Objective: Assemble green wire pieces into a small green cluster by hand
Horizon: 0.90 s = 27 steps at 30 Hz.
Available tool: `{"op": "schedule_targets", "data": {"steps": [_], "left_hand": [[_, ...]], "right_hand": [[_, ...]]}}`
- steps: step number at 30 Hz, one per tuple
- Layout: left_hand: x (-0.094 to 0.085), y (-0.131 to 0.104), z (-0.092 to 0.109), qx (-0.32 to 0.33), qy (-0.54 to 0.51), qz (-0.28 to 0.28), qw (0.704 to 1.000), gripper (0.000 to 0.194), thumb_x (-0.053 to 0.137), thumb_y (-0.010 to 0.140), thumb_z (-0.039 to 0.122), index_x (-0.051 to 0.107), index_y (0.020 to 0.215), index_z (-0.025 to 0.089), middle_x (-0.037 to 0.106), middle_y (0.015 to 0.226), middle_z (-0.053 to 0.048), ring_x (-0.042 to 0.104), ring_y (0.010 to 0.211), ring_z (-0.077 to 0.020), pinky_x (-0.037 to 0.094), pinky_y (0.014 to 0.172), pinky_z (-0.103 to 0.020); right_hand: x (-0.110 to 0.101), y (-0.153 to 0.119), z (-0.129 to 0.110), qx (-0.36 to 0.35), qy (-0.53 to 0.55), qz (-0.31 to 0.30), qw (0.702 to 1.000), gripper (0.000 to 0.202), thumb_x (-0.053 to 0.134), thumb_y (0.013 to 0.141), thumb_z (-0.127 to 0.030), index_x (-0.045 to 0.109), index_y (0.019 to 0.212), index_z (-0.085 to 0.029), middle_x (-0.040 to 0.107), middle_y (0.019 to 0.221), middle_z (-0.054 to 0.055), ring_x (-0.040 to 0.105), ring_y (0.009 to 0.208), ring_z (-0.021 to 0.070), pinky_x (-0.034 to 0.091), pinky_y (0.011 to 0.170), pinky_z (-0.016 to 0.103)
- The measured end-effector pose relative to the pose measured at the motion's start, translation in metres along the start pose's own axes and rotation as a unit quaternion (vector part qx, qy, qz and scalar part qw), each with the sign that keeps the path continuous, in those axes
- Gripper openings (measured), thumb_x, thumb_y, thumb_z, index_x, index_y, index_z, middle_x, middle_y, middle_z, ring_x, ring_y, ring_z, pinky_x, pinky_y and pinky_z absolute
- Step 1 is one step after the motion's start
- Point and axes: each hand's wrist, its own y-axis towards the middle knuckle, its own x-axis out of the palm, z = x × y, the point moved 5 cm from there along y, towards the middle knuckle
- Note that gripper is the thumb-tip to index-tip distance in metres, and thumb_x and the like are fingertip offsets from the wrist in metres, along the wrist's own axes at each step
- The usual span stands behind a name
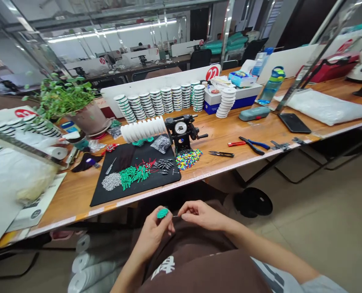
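My left hand [155, 232], over my lap, is closed with a small round green piece [162, 213] showing between its thumb and fingers. Its surface looks ridged, but the exact kind does not show. My right hand [200, 215] is beside it with thumb and fingers pinched together. A thin pale line, like a thread or fine wire, runs between the two hands. Beyond them on the table lies a black mat [156, 185] with green strips [134, 175], grey beads [111, 182] and small black parts [164, 165].
Behind the mat, a black hand-cranked winder [181, 131] carries white spools [144, 128]. Multicoloured beads [188, 159], snips [221, 154] and blue-handled pliers [254, 144] lie to its right. Spool stacks [156, 102] line the back. A potted plant [87, 118] stands left.
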Motion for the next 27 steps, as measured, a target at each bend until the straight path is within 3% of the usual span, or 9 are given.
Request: {"op": "schedule_targets", "data": {"steps": [3, 5, 11, 14, 17, 19, 22, 25, 27], "left_hand": [[0.008, -0.004, 0.000, -0.010, -0.079, -0.016, 0.997, 0.035, 0.068, 0.088, 0.048, 0.056, 0.076, 0.018, 0.059, 0.065, 0.001, 0.055, 0.063, -0.0129, 0.046, 0.063, -0.024], [0.007, -0.005, -0.003, -0.023, -0.142, -0.015, 0.990, 0.034, 0.071, 0.086, 0.048, 0.057, 0.080, 0.018, 0.060, 0.068, 0.001, 0.057, 0.066, -0.0130, 0.046, 0.063, -0.023], [0.003, -0.007, -0.009, -0.031, -0.194, -0.002, 0.980, 0.041, 0.074, 0.082, 0.051, 0.053, 0.074, 0.017, 0.056, 0.059, 0.003, 0.054, 0.058, -0.0103, 0.043, 0.058, -0.021], [0.004, -0.007, -0.010, -0.039, -0.221, 0.004, 0.975, 0.043, 0.078, 0.078, 0.053, 0.055, 0.077, 0.017, 0.052, 0.055, 0.005, 0.053, 0.054, -0.0098, 0.039, 0.053, -0.020], [0.004, -0.008, -0.008, -0.045, -0.245, 0.017, 0.968, 0.044, 0.080, 0.076, 0.053, 0.055, 0.076, 0.016, 0.046, 0.053, 0.006, 0.049, 0.051, -0.0082, 0.034, 0.049, -0.019], [0.002, -0.009, -0.007, -0.051, -0.255, 0.028, 0.965, 0.044, 0.081, 0.075, 0.052, 0.055, 0.076, 0.016, 0.042, 0.052, 0.007, 0.045, 0.048, -0.0069, 0.030, 0.046, -0.018], [0.001, -0.011, -0.003, -0.061, -0.261, 0.032, 0.963, 0.045, 0.082, 0.073, 0.051, 0.054, 0.073, 0.016, 0.038, 0.050, 0.008, 0.041, 0.045, -0.0059, 0.026, 0.044, -0.018], [0.005, -0.012, -0.001, -0.066, -0.262, 0.026, 0.962, 0.046, 0.082, 0.071, 0.049, 0.051, 0.069, 0.017, 0.037, 0.049, 0.009, 0.039, 0.044, -0.0057, 0.025, 0.042, -0.018], [0.007, -0.013, -0.001, -0.063, -0.259, 0.025, 0.964, 0.047, 0.082, 0.071, 0.050, 0.047, 0.068, 0.018, 0.037, 0.048, 0.009, 0.038, 0.043, -0.0057, 0.025, 0.042, -0.018]], "right_hand": [[-0.001, -0.004, 0.000, -0.007, -0.028, 0.084, 0.996, 0.030, 0.068, 0.086, -0.045, 0.066, 0.094, -0.016, 0.044, 0.062, -0.007, 0.037, 0.056, 0.0096, 0.029, 0.054, 0.024], [-0.004, -0.007, 0.000, -0.008, -0.043, 0.104, 0.994, 0.031, 0.065, 0.087, -0.045, 0.065, 0.099, -0.016, 0.039, 0.061, -0.008, 0.035, 0.055, 0.0101, 0.028, 0.053, 0.024], [0.002, -0.017, -0.020, -0.026, -0.157, 0.005, 0.987, 0.025, 0.058, 0.089, -0.025, 0.063, 0.113, -0.019, 0.063, 0.072, -0.003, 0.057, 0.070, 0.0144, 0.043, 0.074, 0.028], [0.012, -0.016, -0.026, -0.025, -0.112, -0.030, 0.993, 0.031, 0.057, 0.088, -0.024, 0.059, 0.119, -0.018, 0.062, 0.077, -0.003, 0.057, 0.073, 0.0140, 0.044, 0.073, 0.027], [0.015, -0.013, -0.021, -0.026, -0.119, -0.014, 0.992, 0.038, 0.053, 0.088, -0.021, 0.054, 0.125, -0.017, 0.056, 0.077, -0.003, 0.054, 0.069, 0.0136, 0.045, 0.067, 0.026], [0.012, -0.013, -0.016, -0.027, -0.218, 0.021, 0.975, 0.047, 0.051, 0.085, -0.015, 0.049, 0.132, -0.018, 0.061, 0.087, 0.001, 0.058, 0.073, 0.0156, 0.049, 0.071, 0.030], [0.011, -0.015, -0.016, -0.050, -0.358, 0.056, 0.931, 0.063, 0.056, 0.080, -0.011, 0.045, 0.141, -0.020, 0.057, 0.130, 0.014, 0.060, 0.113, 0.0270, 0.048, 0.098, 0.044], [0.026, -0.015, -0.025, -0.110, -0.295, 0.010, 0.949, 0.068, 0.059, 0.079, -0.010, 0.042, 0.144, -0.022, 0.046, 0.149, 0.013, 0.042, 0.138, 0.0272, 0.033, 0.117, 0.046], [0.040, -0.012, -0.030, -0.127, -0.157, -0.042, 0.978, 0.058, 0.057, 0.082, -0.011, 0.045, 0.138, -0.022, 0.056, 0.138, 0.010, 0.052, 0.129, 0.0223, 0.038, 0.114, 0.042]]}}
